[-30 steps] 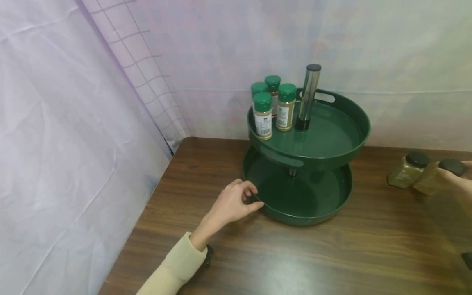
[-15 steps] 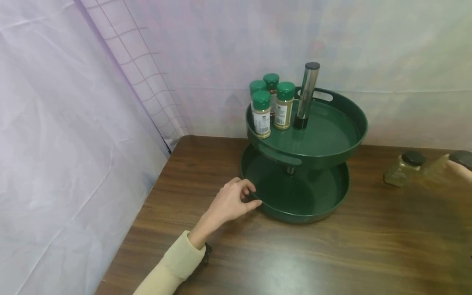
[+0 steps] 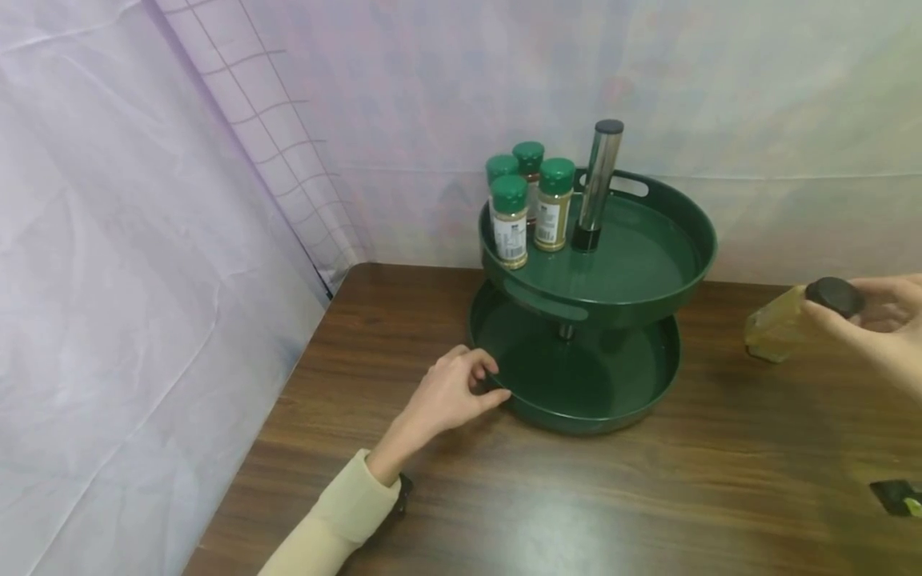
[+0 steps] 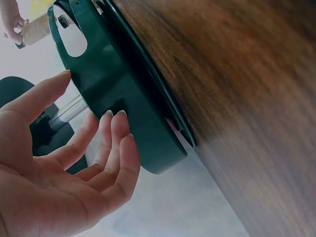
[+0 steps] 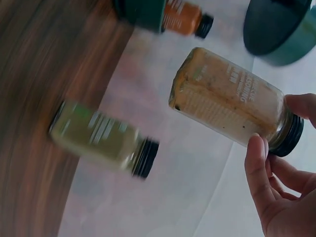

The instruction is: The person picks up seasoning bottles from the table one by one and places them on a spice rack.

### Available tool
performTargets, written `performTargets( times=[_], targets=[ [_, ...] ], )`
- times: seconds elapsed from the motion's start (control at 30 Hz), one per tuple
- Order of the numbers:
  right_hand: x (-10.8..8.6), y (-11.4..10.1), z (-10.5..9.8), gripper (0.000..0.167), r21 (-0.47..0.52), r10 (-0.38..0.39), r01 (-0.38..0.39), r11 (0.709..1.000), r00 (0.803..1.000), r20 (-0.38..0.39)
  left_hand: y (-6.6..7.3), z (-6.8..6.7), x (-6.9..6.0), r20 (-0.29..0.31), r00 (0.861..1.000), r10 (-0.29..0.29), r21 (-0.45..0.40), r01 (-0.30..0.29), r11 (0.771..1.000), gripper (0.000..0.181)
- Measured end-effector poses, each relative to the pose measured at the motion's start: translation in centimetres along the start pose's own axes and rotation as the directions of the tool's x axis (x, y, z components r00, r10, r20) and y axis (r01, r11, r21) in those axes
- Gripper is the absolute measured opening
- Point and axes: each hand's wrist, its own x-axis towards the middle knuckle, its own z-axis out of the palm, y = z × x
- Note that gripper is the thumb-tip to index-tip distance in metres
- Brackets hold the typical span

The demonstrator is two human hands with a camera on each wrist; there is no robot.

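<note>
My right hand (image 3: 882, 324) grips a glass seasoning jar (image 5: 224, 96) by its black lid, thumb and fingers around the neck. Orange-brown powder fills this jar, which tilts in the air. Below it in the right wrist view, a yellow-green seasoning jar (image 5: 96, 136) stands on the table. In the head view the two jars seem to overlap. My left hand (image 3: 454, 392) is at the left rim of the lower tray of a green two-tier stand (image 3: 576, 428). Its relaxed fingertips rest against the tray's outer wall, and the thumb tip touches the rim.
Several green-capped spice bottles (image 3: 551, 220) stand left of the metal post (image 3: 599, 184) on the upper tray (image 3: 691, 292). A black-lidded orange jar (image 5: 182, 19) shows by the lower tray in the right wrist view. White cloth (image 3: 418, 96) hangs behind the wooden table (image 3: 461, 496).
My right hand has lifted the orange-brown jar from beside the other jar, swung right, then come back left with it. The left hand stays at the lower tray.
</note>
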Motion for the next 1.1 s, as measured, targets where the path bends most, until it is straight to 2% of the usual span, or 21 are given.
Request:
performTargets(
  times=[0.07, 0.1, 0.2, 0.23, 0.4, 0.6, 0.73, 0.9, 0.97, 1.1],
  targets=[
    [0.0, -1.2, 0.5, 0.043, -0.031, -0.032, 0.034, 0.999, 0.998, 0.056, 0.0, 0.0, 0.0, 0.003, 1.0, -0.004, 0.0, 0.004, 1.0, 0.03],
    [-0.1, -3.2, 0.4, 0.044, -0.018, -0.025, 0.027, 0.999, 0.995, 0.097, 0.0, 0.0, 0.0, 0.005, 1.0, -0.004, -0.002, 0.004, 1.0, 0.031],
    [-0.8, -9.7, 0.4, 0.048, -0.093, -0.011, 0.027, 0.995, 0.985, 0.174, -0.1, 0.0, -0.1, 0.01, 1.0, -0.005, -0.006, 0.005, 1.0, 0.031],
    [-0.8, -10.4, 0.6, 0.048, -0.105, -0.024, 0.044, 0.994, 0.984, 0.179, -0.1, 0.1, -0.1, 0.01, 1.0, -0.003, -0.005, 0.003, 1.0, 0.031],
    [-0.8, -11.2, 2.5, 0.044, -0.083, -0.098, 0.112, 0.99, 0.982, 0.161, 0.0, 0.1, -0.1, 0.007, 1.0, -0.001, 0.004, 0.001, 1.0, 0.031],
    [-0.7, -11.8, 5.0, 0.04, -0.024, -0.134, 0.14, 0.99, 0.973, 0.187, 0.1, 0.1, -0.1, 0.008, 1.0, -0.005, 0.015, 0.005, 1.0, 0.031],
    [-0.7, -12.1, 6.8, 0.035, 0.021, -0.199, 0.199, 0.98, 0.959, 0.203, 0.1, 0.1, -0.1, 0.007, 1.0, -0.006, 0.015, 0.006, 1.0, 0.03],
    [-0.7, -12.5, 9.1, 0.023, 0.031, -0.289, 0.289, 0.957, 0.93, 0.227, 0.0, 0.1, 0.0, 0.002, 1.0, 0.004, 0.015, -0.004, 1.0, 0.03],
    [-0.6, -12.8, 9.9, 0.025, 0.044, -0.303, 0.302, 0.952, 0.921, 0.245, 0.0, 0.1, 0.0, 0.001, 1.0, 0.005, 0.015, -0.005, 1.0, 0.031],
    [-0.5, -13.4, 11.3, 0.042, 0.109, -0.306, 0.286, 0.952, 0.912, 0.274, -0.1, 0.2, 0.1, -0.001, 1.0, 0.005, 0.015, -0.005, 1.0, 0.031]
  ],
)
